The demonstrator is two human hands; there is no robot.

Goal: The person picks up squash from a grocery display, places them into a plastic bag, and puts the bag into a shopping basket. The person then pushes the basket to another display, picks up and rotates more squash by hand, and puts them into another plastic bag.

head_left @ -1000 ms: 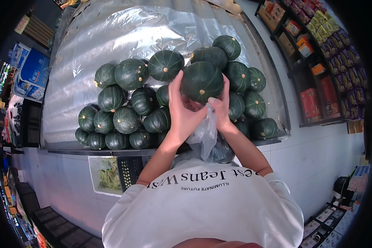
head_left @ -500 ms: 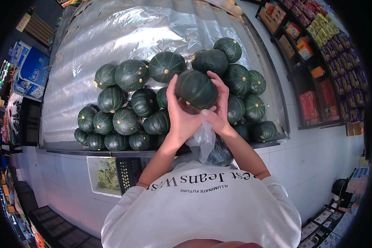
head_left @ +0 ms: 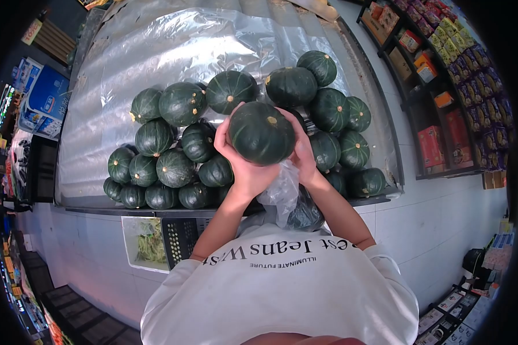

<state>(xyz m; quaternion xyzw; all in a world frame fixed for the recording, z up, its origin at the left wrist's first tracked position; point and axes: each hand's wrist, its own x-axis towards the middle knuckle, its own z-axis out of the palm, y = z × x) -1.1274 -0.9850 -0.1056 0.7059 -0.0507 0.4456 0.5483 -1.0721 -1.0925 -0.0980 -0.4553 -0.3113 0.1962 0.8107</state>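
Note:
A round dark green pumpkin [head_left: 261, 134] is held between both hands, its pale stem scar facing up near the top. My left hand [head_left: 242, 164] is wrapped round its left and lower side. On its right side, my right hand [head_left: 303, 154] grips it, and a clear plastic bag [head_left: 285, 198] hangs by that hand's wrist with something dark green inside. Some fingertips are hidden behind the pumpkin. Several more green pumpkins [head_left: 175, 167] lie piled to the left, and others [head_left: 329, 109] sit behind and to the right.
The pumpkins rest on a display stand covered with silvery sheeting [head_left: 115, 69]. Below its front edge is a white crate [head_left: 145, 241] with leafy greens. A shelf of packaged goods [head_left: 437, 115] stands at the right, and blue boxes [head_left: 49, 95] are at the left.
The held pumpkin has moved left and a little lower, and has turned so its scar now faces up instead of toward me. Both hands have shifted their hold around it.

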